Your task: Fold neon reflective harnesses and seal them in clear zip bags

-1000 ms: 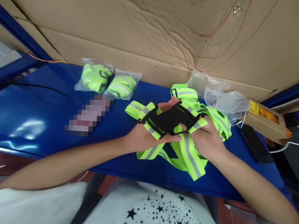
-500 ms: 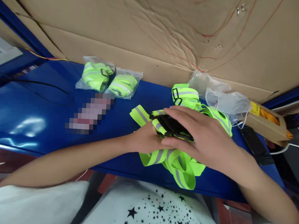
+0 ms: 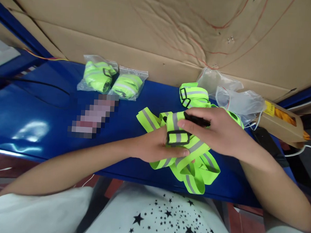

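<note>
Around the black slide buckle (image 3: 179, 132), both hands work close together on the neon strap (image 3: 196, 146), over the blue table (image 3: 50, 117). Left of buckle: left hand (image 3: 153, 146), forearm slanting in low, thumb stretched out just below the buckle. Right of buckle: right hand (image 3: 223, 133), back of hand up, wrist bent. Left hand partly closed on the strap, fingers mostly hidden behind it. Right hand gripping a black piece (image 3: 197, 119) between thumb and bent fingers, thumb tip on strap just beyond the buckle. Containers: well left of and beyond the buckle, two clear zip bags (image 3: 133, 72), each with bundled green strap (image 3: 128, 86) inside; right of and beyond it, crumpled clear plastic bags (image 3: 238, 98), contents unclear; farther right, cardboard box (image 3: 281, 134), orange stuff (image 3: 284, 116) showing through its window.
</note>
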A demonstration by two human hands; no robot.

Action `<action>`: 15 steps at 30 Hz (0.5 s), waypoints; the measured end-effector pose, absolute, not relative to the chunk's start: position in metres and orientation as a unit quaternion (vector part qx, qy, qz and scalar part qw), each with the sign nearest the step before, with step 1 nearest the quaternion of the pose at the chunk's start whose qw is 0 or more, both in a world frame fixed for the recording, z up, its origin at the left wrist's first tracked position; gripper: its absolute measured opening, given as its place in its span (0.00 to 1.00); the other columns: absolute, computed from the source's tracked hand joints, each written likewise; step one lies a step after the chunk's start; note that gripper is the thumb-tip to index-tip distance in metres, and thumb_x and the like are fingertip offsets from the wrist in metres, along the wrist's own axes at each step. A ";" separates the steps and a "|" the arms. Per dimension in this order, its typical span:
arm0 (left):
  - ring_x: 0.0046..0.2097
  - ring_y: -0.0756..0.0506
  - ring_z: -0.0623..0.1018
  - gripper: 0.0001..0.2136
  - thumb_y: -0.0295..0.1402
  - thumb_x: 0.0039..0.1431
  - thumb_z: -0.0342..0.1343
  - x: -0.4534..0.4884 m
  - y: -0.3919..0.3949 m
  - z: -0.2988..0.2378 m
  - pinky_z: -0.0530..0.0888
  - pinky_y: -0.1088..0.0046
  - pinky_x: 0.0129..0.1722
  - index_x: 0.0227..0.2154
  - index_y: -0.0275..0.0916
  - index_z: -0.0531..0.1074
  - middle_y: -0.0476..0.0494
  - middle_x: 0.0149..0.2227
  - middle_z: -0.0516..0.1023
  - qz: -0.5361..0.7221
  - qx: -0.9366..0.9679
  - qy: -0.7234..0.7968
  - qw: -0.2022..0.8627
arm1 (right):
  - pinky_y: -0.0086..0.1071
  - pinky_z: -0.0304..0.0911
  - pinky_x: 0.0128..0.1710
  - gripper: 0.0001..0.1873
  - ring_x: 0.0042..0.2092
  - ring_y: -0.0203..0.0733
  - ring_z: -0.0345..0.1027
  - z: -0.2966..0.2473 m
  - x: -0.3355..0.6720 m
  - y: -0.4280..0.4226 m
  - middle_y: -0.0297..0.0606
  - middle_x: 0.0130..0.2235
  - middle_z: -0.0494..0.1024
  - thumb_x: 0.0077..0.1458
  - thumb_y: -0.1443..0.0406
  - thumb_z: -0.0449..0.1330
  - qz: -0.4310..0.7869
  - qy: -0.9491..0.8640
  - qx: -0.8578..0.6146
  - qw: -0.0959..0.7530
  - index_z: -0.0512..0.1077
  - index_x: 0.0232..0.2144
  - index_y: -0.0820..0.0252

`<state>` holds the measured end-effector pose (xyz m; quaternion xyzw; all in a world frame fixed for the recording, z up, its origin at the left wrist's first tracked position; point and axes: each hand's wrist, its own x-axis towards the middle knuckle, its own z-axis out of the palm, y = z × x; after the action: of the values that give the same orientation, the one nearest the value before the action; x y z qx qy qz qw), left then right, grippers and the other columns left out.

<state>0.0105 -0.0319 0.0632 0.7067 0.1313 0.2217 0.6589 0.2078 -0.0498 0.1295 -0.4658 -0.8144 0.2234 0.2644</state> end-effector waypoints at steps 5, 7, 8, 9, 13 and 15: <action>0.41 0.42 0.84 0.10 0.33 0.65 0.62 0.007 -0.028 0.073 0.82 0.64 0.43 0.47 0.36 0.79 0.40 0.41 0.84 0.204 0.666 0.138 0.704 | 0.28 0.48 0.21 0.26 0.23 0.30 0.53 0.120 0.209 -0.038 0.27 0.22 0.62 0.61 0.46 0.63 0.331 -0.743 -0.472 0.340 0.69 0.23 0.59; 0.40 0.42 0.84 0.10 0.33 0.63 0.63 0.004 -0.026 0.076 0.82 0.66 0.41 0.46 0.36 0.79 0.40 0.41 0.84 0.181 0.660 0.146 0.715 | 0.28 0.51 0.21 0.21 0.25 0.31 0.58 0.120 0.208 -0.041 0.28 0.25 0.69 0.59 0.47 0.66 0.329 -0.709 -0.478 0.401 0.74 0.28 0.58; 0.40 0.43 0.84 0.10 0.32 0.63 0.63 0.002 -0.026 0.077 0.82 0.67 0.40 0.45 0.36 0.79 0.41 0.41 0.84 0.167 0.660 0.144 0.718 | 0.28 0.53 0.21 0.19 0.25 0.32 0.61 0.121 0.207 -0.043 0.29 0.26 0.72 0.58 0.48 0.67 0.338 -0.694 -0.479 0.418 0.75 0.31 0.58; 0.41 0.43 0.84 0.09 0.32 0.62 0.64 0.001 -0.026 0.078 0.82 0.67 0.40 0.45 0.37 0.79 0.41 0.41 0.84 0.153 0.670 0.136 0.714 | 0.27 0.55 0.21 0.18 0.25 0.32 0.63 0.122 0.207 -0.046 0.30 0.27 0.74 0.58 0.49 0.68 0.366 -0.687 -0.474 0.412 0.76 0.35 0.57; 0.43 0.42 0.82 0.06 0.33 0.62 0.63 0.001 -0.035 0.078 0.81 0.67 0.44 0.39 0.38 0.79 0.42 0.40 0.83 0.135 0.749 0.089 0.643 | 0.26 0.58 0.19 0.22 0.23 0.33 0.65 0.122 0.209 -0.057 0.27 0.27 0.76 0.60 0.53 0.67 0.494 -0.700 -0.442 0.267 0.73 0.52 0.54; 0.43 0.43 0.81 0.06 0.33 0.64 0.61 0.005 -0.040 0.073 0.80 0.68 0.45 0.40 0.37 0.78 0.42 0.40 0.83 0.160 0.743 0.094 0.643 | 0.28 0.66 0.25 0.17 0.29 0.35 0.72 0.119 0.210 -0.063 0.31 0.33 0.79 0.62 0.55 0.66 0.416 -0.728 -0.458 0.295 0.73 0.50 0.54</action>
<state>0.0054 -0.0399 0.0734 0.7434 0.0943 0.1596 0.6427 0.2104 -0.0627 0.1194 -0.4581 -0.7282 0.4160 0.2945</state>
